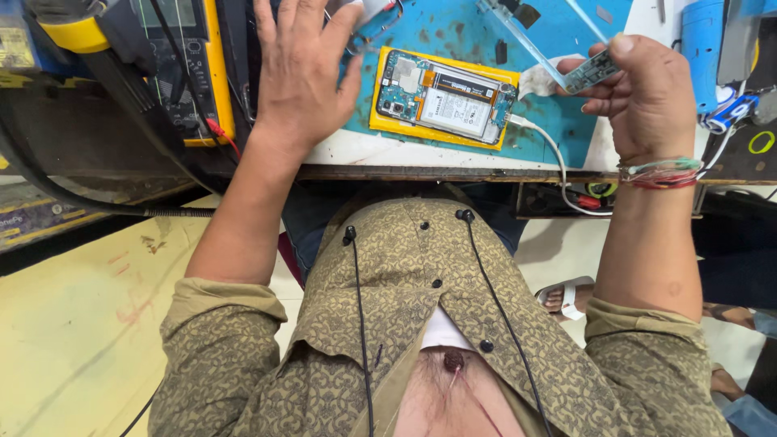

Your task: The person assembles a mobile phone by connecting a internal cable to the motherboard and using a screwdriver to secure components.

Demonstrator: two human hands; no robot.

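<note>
Left hand is hovering flat over the left part of the bench, fingers spread wide, nothing in its grip; fingertips are running out of the top of the frame near a small clear-and-red object that is too cut off to identify. Right hand is raised at the right edge of the bench, grip pinching a small circuit board between thumb and fingers, the board's long axis tilting up to the right. An opened phone, back cover off with battery and boards showing, is lying on a yellow pad on the blue mat, long axis running left to right, slightly tilted. The phone is sitting between the two hands, just right of the left hand and to the left of and slightly below the pinched board; the left hand is looking a little nearer to it. A white cable is plugged into the phone's right end and dropping over the bench edge. A yellow multimeter is sitting to the left of the left hand.
</note>
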